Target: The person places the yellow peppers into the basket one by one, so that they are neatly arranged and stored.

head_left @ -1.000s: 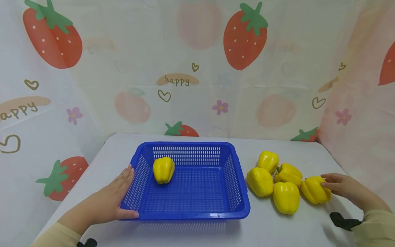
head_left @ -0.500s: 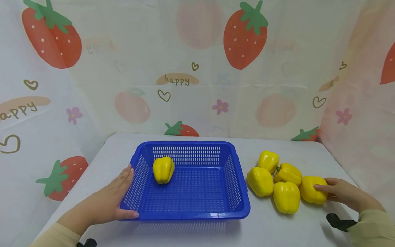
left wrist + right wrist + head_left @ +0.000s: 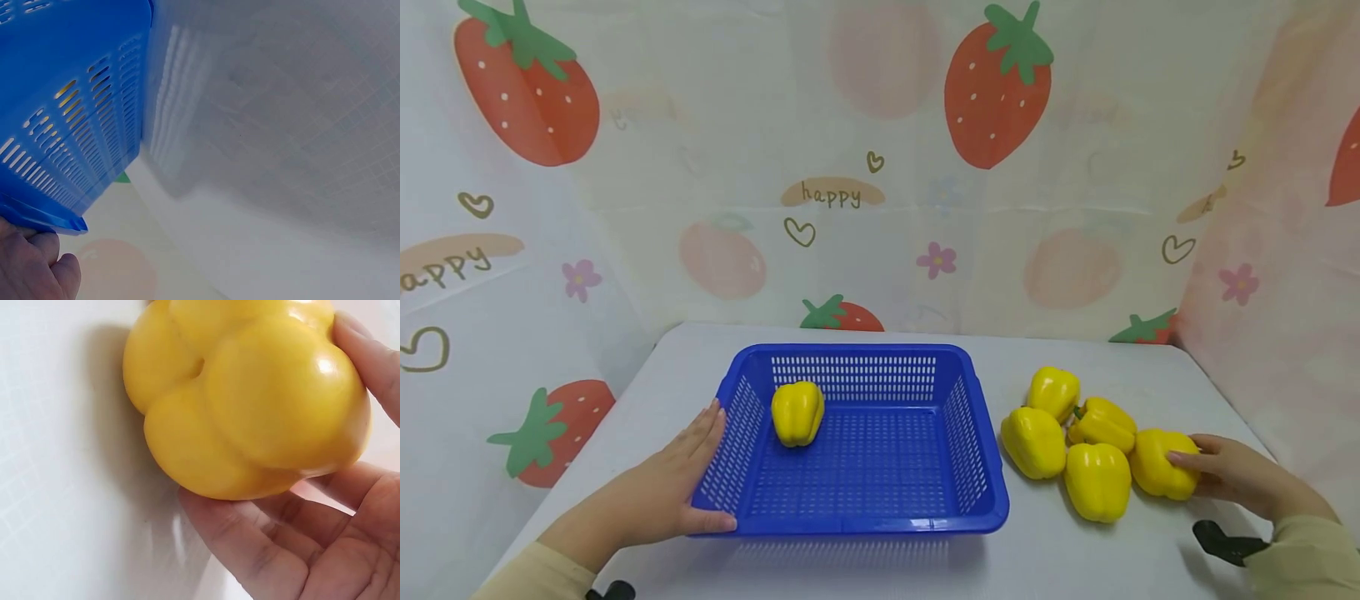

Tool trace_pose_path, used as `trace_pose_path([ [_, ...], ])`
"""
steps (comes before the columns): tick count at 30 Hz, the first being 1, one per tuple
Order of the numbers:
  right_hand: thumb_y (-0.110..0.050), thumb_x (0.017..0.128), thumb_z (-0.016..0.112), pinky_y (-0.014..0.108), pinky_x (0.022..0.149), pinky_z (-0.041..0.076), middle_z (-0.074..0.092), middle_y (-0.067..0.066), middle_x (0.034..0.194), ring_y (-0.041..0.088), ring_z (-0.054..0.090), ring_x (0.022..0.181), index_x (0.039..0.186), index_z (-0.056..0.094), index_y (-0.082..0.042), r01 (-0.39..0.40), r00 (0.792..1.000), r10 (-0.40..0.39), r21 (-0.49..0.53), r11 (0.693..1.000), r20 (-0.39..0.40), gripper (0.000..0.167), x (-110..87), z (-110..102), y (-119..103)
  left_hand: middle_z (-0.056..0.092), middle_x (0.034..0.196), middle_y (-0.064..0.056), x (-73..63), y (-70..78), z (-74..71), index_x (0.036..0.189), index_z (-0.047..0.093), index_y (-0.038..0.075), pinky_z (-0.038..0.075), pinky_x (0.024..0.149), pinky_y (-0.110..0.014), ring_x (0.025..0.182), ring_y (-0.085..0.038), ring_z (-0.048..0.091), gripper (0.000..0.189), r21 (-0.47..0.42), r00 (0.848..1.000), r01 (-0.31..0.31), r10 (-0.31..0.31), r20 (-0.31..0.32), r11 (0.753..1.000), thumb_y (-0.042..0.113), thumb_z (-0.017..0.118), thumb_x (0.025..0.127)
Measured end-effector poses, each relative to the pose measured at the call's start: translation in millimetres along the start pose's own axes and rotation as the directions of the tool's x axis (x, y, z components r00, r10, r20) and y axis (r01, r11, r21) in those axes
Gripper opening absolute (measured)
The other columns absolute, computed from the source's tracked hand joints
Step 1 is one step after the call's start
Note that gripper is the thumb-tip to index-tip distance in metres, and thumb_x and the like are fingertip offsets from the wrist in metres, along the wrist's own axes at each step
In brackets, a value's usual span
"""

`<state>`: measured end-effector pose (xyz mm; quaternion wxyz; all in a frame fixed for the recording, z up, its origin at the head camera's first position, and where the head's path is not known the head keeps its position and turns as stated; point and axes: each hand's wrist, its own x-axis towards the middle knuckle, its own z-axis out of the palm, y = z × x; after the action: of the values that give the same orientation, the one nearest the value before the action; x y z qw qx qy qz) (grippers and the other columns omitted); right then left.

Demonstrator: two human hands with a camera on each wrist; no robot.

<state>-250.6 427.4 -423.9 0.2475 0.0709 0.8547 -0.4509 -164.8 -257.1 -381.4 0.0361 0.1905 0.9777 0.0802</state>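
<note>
Head: the right hand (image 3: 1243, 475) is curled round the rightmost yellow bell pepper (image 3: 1159, 465) on the surface (image 3: 1045, 558); the left hand (image 3: 658, 492), fingers straight, rests against the blue basket (image 3: 850, 525). Left wrist: fingers at its rim — press lightly. Right wrist: thumb opposing fingers — squeeze evenly.

The blue basket (image 3: 37, 75) fills the upper left of the frame, and its slotted wall slants down toward the lower left. Through a few slots, a yellow thing (image 3: 66, 89) shows. At the lower left corner, the left hand (image 3: 31, 265) touches the rim, its fingers partly cut by the frame. The white table (image 3: 281, 125) takes the right side, largely in grey shadow. At the bottom, the pale cloth (image 3: 103, 215) carries a faint pink round print (image 3: 119, 269).
</note>
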Motion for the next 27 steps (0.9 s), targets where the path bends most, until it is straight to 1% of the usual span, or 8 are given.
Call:
trace_pose_path([
  [4,-0.036,0.092,0.054,0.036,0.083,0.051,0.044,0.025,0.123,0.018,0.053,0.092,0.135,0.012,0.018,0.014,1.0,-0.014,0.02,1.0,0.004,0.081,0.1,-0.6,5.3,0.002,0.152,-0.017,0.4,0.0,-0.2,0.146,0.003,0.003,0.029,0.102,-0.053,0.137,-0.035,0.013,0.123,-0.005,1.0,0.0,0.0,0.003,1.0,0.082,0.047,0.063],
  [10,-0.034,0.092,0.054,0.035,0.082,0.051,0.045,0.022,0.122,0.018,0.053,0.093,0.135,0.013,0.017,0.041,0.999,-0.041,0.019,0.999,0.014,0.079,-0.6,-0.5,8.6,0.003,0.152,-0.017,1.2,-0.1,0.3,0.146,0.004,0.003,0.028,0.102,-0.053,0.137,-0.035,0.013,0.123,-0.003,1.0,0.002,-0.002,-0.001,1.0,0.082,0.048,0.063],
  [15,-0.034,0.092,0.054,0.036,0.083,0.051,0.048,0.02,0.121,0.019,0.053,0.093,0.135,0.016,0.017,0.046,0.999,-0.046,0.009,0.999,0.013,0.076,-1.6,-0.7,6.0,0.003,0.152,-0.017,0.8,0.6,-0.2,0.146,0.003,0.003,0.028,0.103,-0.053,0.137,-0.036,0.013,0.123,-0.008,1.0,0.004,-0.003,0.001,1.0,0.082,0.048,0.063],
  [21,-0.032,0.092,0.054,0.034,0.082,0.052,0.053,0.01,0.113,0.019,0.054,0.092,0.133,0.023,0.016,0.084,0.996,-0.084,0.01,0.996,0.008,0.07,-6.9,-3.7,1.4,0.002,0.152,-0.017,0.8,0.4,0.0,0.146,0.003,0.003,0.027,0.103,-0.053,0.138,-0.035,0.012,0.124,-0.008,1.0,0.01,-0.01,0.007,1.0,0.082,0.049,0.062],
  [26,-0.034,0.091,0.055,0.033,0.081,0.052,0.054,0.009,0.109,0.019,0.055,0.091,0.134,0.023,0.014,0.105,0.994,-0.105,-0.003,0.994,-0.006,0.072,-12.0,-7.5,-8.9,0.003,0.152,-0.017,0.3,-0.4,0.6,0.146,0.003,0.003,0.028,0.103,-0.053,0.138,-0.035,0.013,0.123,-0.005,1.0,0.001,-0.001,-0.006,1.0,0.082,0.047,0.063],
  [27,-0.033,0.092,0.055,0.033,0.081,0.052,0.054,0.01,0.11,0.02,0.056,0.091,0.134,0.023,0.014,0.121,0.993,-0.121,-0.007,0.993,-0.007,0.071,-13.2,-8.1,-11.1,0.003,0.152,-0.017,0.3,-0.6,0.8,0.146,0.003,0.003,0.028,0.103,-0.053,0.138,-0.035,0.013,0.123,-0.003,1.0,-0.002,0.002,-0.008,1.0,0.082,0.047,0.063],
])
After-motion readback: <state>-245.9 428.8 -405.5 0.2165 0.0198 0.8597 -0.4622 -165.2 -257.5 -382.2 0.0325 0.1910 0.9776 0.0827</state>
